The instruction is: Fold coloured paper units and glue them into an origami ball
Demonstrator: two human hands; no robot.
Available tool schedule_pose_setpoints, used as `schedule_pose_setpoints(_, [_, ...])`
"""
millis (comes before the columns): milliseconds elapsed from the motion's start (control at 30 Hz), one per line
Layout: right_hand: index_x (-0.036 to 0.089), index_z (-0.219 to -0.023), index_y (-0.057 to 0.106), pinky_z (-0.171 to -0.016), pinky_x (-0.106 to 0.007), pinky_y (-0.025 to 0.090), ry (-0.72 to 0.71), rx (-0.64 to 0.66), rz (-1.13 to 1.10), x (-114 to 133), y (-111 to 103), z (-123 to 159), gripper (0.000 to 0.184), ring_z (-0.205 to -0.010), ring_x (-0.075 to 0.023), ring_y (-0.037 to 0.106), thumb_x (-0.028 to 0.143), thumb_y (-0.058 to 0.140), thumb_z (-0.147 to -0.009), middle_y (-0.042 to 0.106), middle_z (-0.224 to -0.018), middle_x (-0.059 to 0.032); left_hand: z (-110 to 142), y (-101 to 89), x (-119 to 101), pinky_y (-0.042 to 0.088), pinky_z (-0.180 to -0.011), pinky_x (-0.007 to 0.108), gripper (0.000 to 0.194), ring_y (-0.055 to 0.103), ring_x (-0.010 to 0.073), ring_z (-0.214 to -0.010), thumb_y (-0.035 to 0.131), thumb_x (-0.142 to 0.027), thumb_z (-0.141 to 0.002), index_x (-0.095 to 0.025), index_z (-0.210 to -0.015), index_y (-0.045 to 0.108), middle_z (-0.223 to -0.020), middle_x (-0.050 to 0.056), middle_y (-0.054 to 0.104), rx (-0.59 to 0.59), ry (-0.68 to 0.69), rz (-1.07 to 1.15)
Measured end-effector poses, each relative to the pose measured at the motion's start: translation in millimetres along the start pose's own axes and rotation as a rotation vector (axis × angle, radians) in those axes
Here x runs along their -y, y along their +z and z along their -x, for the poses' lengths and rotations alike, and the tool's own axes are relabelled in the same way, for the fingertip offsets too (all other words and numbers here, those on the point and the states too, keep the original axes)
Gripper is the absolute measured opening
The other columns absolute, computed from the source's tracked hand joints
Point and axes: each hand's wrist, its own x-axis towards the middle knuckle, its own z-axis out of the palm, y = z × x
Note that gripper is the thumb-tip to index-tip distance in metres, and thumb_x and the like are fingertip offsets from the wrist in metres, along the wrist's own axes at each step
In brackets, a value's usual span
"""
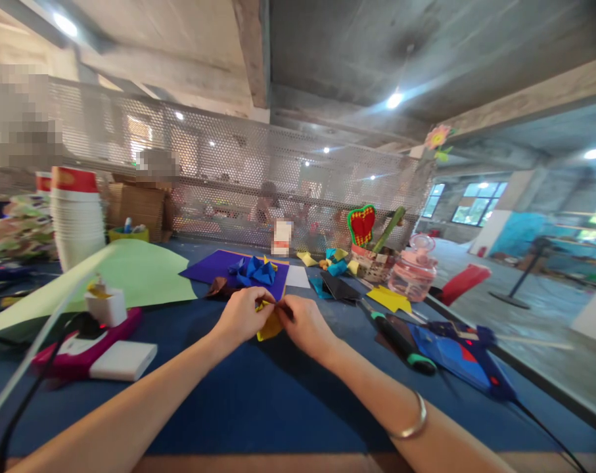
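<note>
Yellow paper (269, 328) sits between the two hands, over the middle of the blue counter (258, 414). Left hand (246, 314): fingers pinched on its upper left part. Right hand (305, 323): fingers bent in and gripping its upper right edge, tips nearly meeting those of the left. Most of the piece hangs below the fingertips; from where I stand the knuckles cover the folds, so its exact shape is hard to make out.

Just beyond the hands, a flat purple sheet (206, 266) bears sharp-cornered blue folded shapes (253, 270). Crumpled brown paper (223, 288) lies close behind the left hand, partly masked by it. Right of the purple sheet: a small white sheet (298, 277), then dark paper (342, 288), then flat yellow sheets (390, 299) near a clear, pink-tinted plastic jar (412, 274).

Right side, well apart from the hands: a tool with a black and green handle (406, 345), next to a blue glue gun (489, 371) trailing a black cable. Left side: a magenta power strip (127, 323) with a smooth white block (125, 360) against it, a curling pale green sheet (152, 272) behind, ribbed stacked paper cups (78, 230) farther back. A perforated screen (229, 157) closes off the far edge.
</note>
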Motion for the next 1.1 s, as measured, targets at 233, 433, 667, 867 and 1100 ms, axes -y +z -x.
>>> schedule_pose_setpoints(233, [0.016, -0.089, 0.06, -0.074, -0.026, 0.043, -0.044, 0.06, 0.129, 4, -3, 3, 0.01, -0.083, -0.0175, 0.061, 0.014, 0.05, -0.09, 0.065, -0.087, -0.0069, 3, -4.3, -2, 0.044, -0.077, 0.029, 0.015, 0.063, 0.0188, -0.084, 0.053, -0.015, -0.078, -0.02, -0.082, 0.067, -0.086, 0.003, 0.07, -0.002, 0.099, -0.122])
schedule_pose_setpoints(433, [0.016, -0.091, 0.057, -0.073, -0.028, 0.043, -0.045, 0.052, 0.156, 10, -6, 2, 0.011, -0.084, -0.0189, 0.058, 0.015, 0.046, -0.092, 0.062, -0.089, -0.0079, 6, -14.4, -11, 0.043, -0.081, 0.033, 0.016, 0.06, 0.0217, -0.087, 0.05, -0.015, -0.078, -0.019, -0.079, 0.065, -0.085, 0.005, 0.068, 0.0, 0.178, -0.239])
schedule_pose_setpoints(667, [0.018, -0.092, 0.054, -0.072, -0.027, 0.042, -0.062, -0.014, 0.082, 5, -5, 2, 0.01, -0.082, -0.0172, 0.056, 0.011, 0.049, -0.088, 0.059, -0.089, -0.005, 5, -15.6, -12, 0.044, -0.076, 0.031, 0.014, 0.063, 0.021, -0.082, 0.052, -0.017, -0.075, -0.018, -0.077, 0.066, -0.082, 0.005, 0.069, -0.001, 0.165, -0.24])
schedule_pose_setpoints(867, [0.017, -0.094, 0.056, -0.073, -0.028, 0.041, -0.066, 0.026, 0.097, 5, -4, 2, 0.01, -0.084, -0.0179, 0.055, 0.011, 0.051, -0.087, 0.06, -0.092, -0.0063, 4, -13.2, -9, 0.044, -0.071, 0.028, 0.017, 0.064, 0.0188, -0.075, 0.053, -0.017, -0.071, -0.017, -0.077, 0.069, -0.079, 0.005, 0.072, 0.018, 0.104, -0.157])
schedule_pose_setpoints(1100, [0.018, -0.089, 0.058, -0.072, -0.027, 0.041, -0.089, -0.021, 0.018, 5, -10, -1, 0.013, -0.082, -0.0166, 0.056, 0.008, 0.051, -0.085, 0.061, -0.086, -0.0043, 0, -13.7, -6, 0.045, -0.069, 0.027, 0.018, 0.065, 0.0188, -0.073, 0.054, -0.019, -0.072, -0.017, -0.075, 0.071, -0.076, 0.004, 0.073, 0.017, 0.017, -0.021])
